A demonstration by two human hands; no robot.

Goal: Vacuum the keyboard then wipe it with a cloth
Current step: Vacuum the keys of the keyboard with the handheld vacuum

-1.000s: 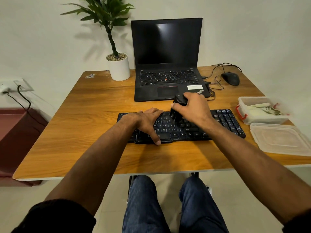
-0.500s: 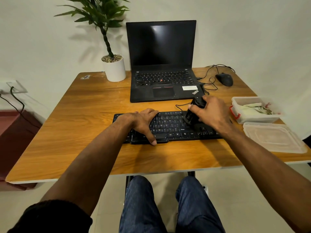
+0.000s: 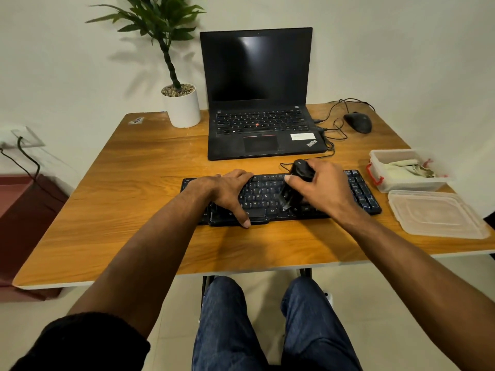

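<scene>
A black keyboard lies across the wooden table in front of me. My left hand rests flat on its left half, fingers spread, thumb at the front edge. My right hand grips a small black handheld vacuum, held nozzle-down on the keys right of the keyboard's middle. A thin cable runs from the vacuum toward the laptop. A crumpled pale cloth lies in an open clear plastic box at the table's right edge.
A black laptop stands open behind the keyboard, screen dark. A wired mouse sits at the back right, a potted plant at the back left. The box's lid lies at the right front. A wall socket with cords is at far left.
My right hand first carried the vacuum rightward along the keys, then came back left toward the keyboard's middle. My left hand has stayed on the left half.
</scene>
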